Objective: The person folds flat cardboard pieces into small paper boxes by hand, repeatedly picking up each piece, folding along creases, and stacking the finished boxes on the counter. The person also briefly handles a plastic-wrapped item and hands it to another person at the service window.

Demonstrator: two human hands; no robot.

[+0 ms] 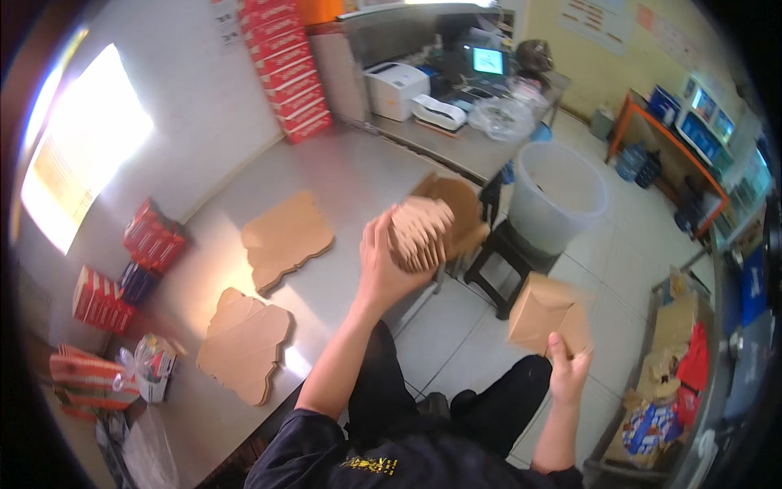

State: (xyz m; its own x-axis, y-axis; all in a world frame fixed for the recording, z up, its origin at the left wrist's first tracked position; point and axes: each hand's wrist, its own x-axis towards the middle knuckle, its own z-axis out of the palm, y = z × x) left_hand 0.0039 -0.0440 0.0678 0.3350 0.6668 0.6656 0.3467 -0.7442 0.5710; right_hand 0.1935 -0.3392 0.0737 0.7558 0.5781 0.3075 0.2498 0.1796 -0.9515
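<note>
My left hand (pixel 383 265) is closed round a stack of small brown cardboard pieces (pixel 422 232), held up near the table's right edge; motion blurs their layered edges. Out over the floor at the right, my right hand (pixel 568 368) grips a folded brown cardboard box (pixel 538 314) by its lower edge, thumb on the near side. More brown cardboard (pixel 464 208) shows just behind the left hand's stack, partly hidden by it. On the metal table (pixel 216 216) lie two piles of flat die-cut cardboard blanks, a farther pile (pixel 287 236) and a nearer pile (pixel 244 338).
A translucent plastic bin (pixel 562 191) stands beyond a black stool (pixel 501 269). Red boxes (pixel 289 73) are stacked against the wall. A white printer (pixel 397 88) and a laptop (pixel 489 61) sit on the far desk. A cart (pixel 652 391) with cardboard stands at the right.
</note>
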